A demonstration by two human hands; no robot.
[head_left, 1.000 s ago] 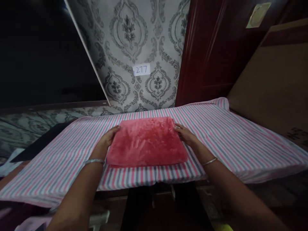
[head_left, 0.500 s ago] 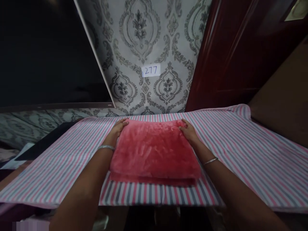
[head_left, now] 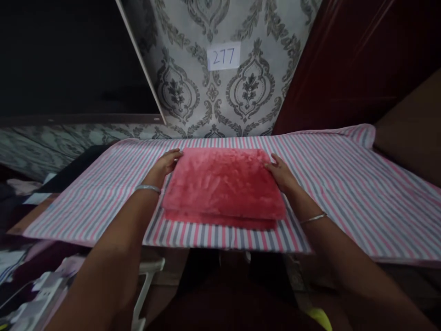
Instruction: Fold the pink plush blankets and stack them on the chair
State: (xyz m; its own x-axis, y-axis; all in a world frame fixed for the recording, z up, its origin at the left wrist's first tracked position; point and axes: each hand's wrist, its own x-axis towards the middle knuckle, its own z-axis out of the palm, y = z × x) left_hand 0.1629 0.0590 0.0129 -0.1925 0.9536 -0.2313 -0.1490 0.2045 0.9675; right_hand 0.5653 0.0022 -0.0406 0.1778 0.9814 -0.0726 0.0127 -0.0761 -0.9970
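A folded red plush cloth [head_left: 223, 184] lies flat on the striped cover [head_left: 344, 193], a lower layer showing along its near edge. My left hand [head_left: 168, 162] is at its far left corner, fingers stretched forward and the tips by the edge. At the far right corner is my right hand [head_left: 280, 174], its fingers apart and the thumb close to or touching the plush. Neither hand is wrapped around the cloth. Each wrist wears a bangle.
Behind the table stands a patterned wall with a paper label [head_left: 223, 56] reading 277. A dark television screen [head_left: 69, 59] fills the left, a dark red door panel [head_left: 344, 69] the right. Below left are a white power strip [head_left: 44, 294] and assorted fabrics.
The view has tilted down, so the cloth and table sit higher in the picture. My right-hand fingers have loosened and spread away from the cloth's corner; my left hand has eased slightly outward.
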